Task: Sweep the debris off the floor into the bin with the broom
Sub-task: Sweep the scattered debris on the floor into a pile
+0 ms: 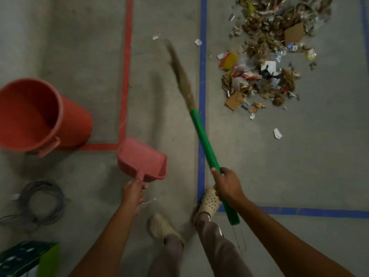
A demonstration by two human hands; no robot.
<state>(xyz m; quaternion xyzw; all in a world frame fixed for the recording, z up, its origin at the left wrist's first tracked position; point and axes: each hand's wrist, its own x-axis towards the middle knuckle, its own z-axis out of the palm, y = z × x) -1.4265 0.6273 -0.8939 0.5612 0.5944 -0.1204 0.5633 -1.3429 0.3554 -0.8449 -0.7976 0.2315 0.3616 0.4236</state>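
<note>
My right hand (225, 183) grips the green handle of a broom (203, 136). Its brown grass bristles (180, 71) point up and to the left, blurred, above the concrete floor. My left hand (133, 189) holds the handle of a pink dustpan (142, 158), raised off the floor. A red bin (32, 114) stands open at the left, with nothing visible inside. A large heap of debris (265, 56), paper, cardboard, plastic and dry leaves, lies at the upper right, to the right of the bristles. Loose paper scraps (277, 133) lie around it.
A blue tape line (202, 76) and a red tape line (126, 72) run across the floor. A coiled grey cable (43, 200) lies at the lower left, next to a dark crate (22, 256). My feet in beige shoes (208, 202) stand at the bottom centre.
</note>
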